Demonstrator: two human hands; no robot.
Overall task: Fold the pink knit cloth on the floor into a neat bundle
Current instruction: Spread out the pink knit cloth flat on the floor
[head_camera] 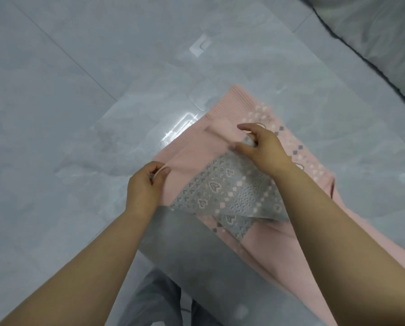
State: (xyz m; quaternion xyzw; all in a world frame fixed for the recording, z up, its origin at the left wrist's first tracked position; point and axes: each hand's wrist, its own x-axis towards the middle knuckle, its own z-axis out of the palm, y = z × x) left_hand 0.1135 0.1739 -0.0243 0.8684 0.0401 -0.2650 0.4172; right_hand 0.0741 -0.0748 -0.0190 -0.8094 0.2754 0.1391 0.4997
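the pink knit cloth (192, 158) lies on the grey tiled floor (43, 95), partly over a clear plastic sheet (198, 49). one flap is lifted, showing its grey patterned underside. the left grip (145, 184) pinches the flap's near corner. the right grip (265, 149) pinches its far corner.

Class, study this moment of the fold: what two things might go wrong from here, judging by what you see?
1. The left hand and right hand each pinch only a small bit of the turned-over flap, so the knit may sag between them and land crooked.
2. The pink knit cloth lies on a glossy clear plastic sheet and might slide when pulled.
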